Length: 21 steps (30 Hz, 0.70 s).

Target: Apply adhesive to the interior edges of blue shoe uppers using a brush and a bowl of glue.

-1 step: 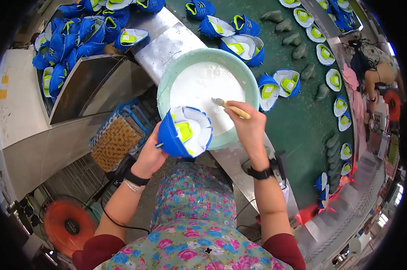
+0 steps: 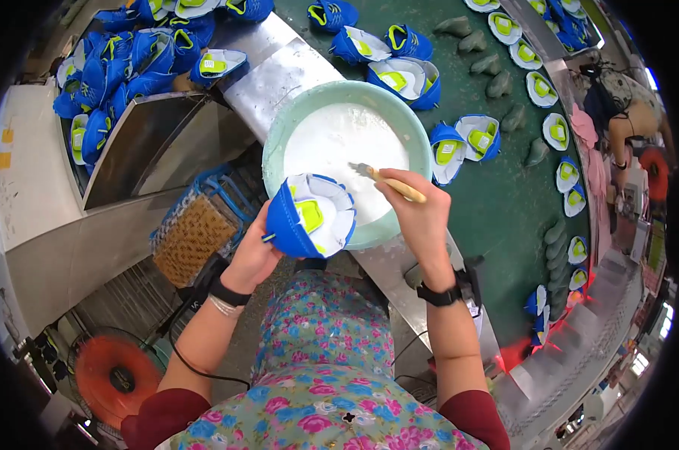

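Note:
My left hand (image 2: 254, 255) is closed around a blue shoe upper (image 2: 288, 225), tilted so that its white lining and lime-green tongue face up. The upper is held over the near left rim of a pale green basin (image 2: 276, 124) full of white liquid (image 2: 339, 139). Between the fingers and thumb of my right hand (image 2: 420, 214) is the wooden handle of a brush (image 2: 399, 185). Its bristle end points left above the white liquid, apart from the upper; whether the tip touches the liquid I cannot tell.
Blue shoe uppers (image 2: 141, 60) are heaped at the upper left. More uppers (image 2: 403, 79) and grey shoe lasts (image 2: 497, 84) lie on the green belt (image 2: 482, 225) to the right. A woven-seat stool (image 2: 193, 240) and an orange fan (image 2: 114, 379) stand at left. Another person (image 2: 632, 127) works far right.
My right hand has shifted slightly right and down, and the brush tip has moved a little left. The upper in my left hand has risen very slightly.

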Each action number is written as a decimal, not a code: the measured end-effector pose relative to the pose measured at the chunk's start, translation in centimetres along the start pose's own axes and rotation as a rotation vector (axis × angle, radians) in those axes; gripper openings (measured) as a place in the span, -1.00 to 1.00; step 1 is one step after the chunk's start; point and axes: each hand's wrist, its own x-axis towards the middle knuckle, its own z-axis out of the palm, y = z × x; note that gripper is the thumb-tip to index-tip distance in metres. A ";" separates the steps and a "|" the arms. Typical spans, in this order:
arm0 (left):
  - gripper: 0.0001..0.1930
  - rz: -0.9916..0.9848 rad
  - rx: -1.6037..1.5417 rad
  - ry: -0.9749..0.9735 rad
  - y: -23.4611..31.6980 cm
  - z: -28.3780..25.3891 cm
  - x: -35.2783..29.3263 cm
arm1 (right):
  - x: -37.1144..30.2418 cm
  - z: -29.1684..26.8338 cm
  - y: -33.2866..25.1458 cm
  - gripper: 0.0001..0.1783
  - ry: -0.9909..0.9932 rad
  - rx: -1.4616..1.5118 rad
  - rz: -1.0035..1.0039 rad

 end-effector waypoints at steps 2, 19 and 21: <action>-0.48 -0.056 0.024 -0.001 1.1 1.4 0.6 | -0.2 -1.4 -2.8 -0.79 -0.114 0.213 -0.018; -0.47 0.305 0.120 -0.035 1.6 3.2 4.7 | -2.5 -4.3 -4.1 -0.77 -0.148 0.358 0.265; -0.49 0.239 0.056 -0.029 2.2 4.2 4.4 | -1.9 -4.4 -1.8 -0.82 -0.040 0.267 0.239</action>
